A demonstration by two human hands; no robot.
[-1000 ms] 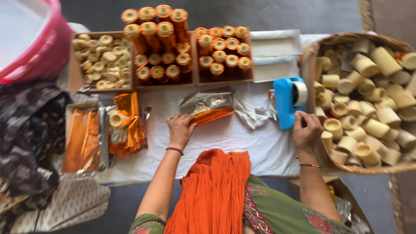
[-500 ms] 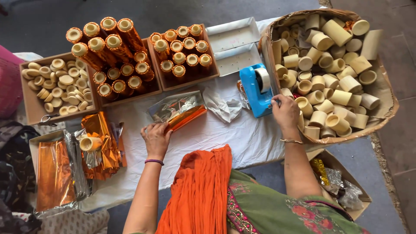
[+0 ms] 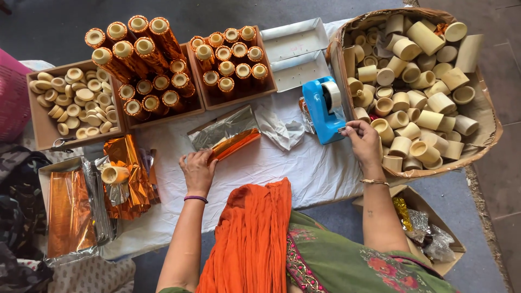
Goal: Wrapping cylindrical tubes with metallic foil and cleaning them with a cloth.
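Foil sheets (image 3: 68,209) stacked at near left, within easy reach; far left, box of short tubes (image 3: 76,103) and wrapped orange tubes (image 3: 146,59) sorted apart. Left hand (image 3: 198,171) pressed flat on half-rolled orange foil roll (image 3: 233,144) mid-bench, pinning it against unrolling. Right hand (image 3: 363,142) pinching at blue tape dispenser (image 3: 324,108), beside basket of bare tubes (image 3: 418,87) at far right

The right hand (image 3: 363,142) has reached the tape dispenser (image 3: 324,108) (blue).
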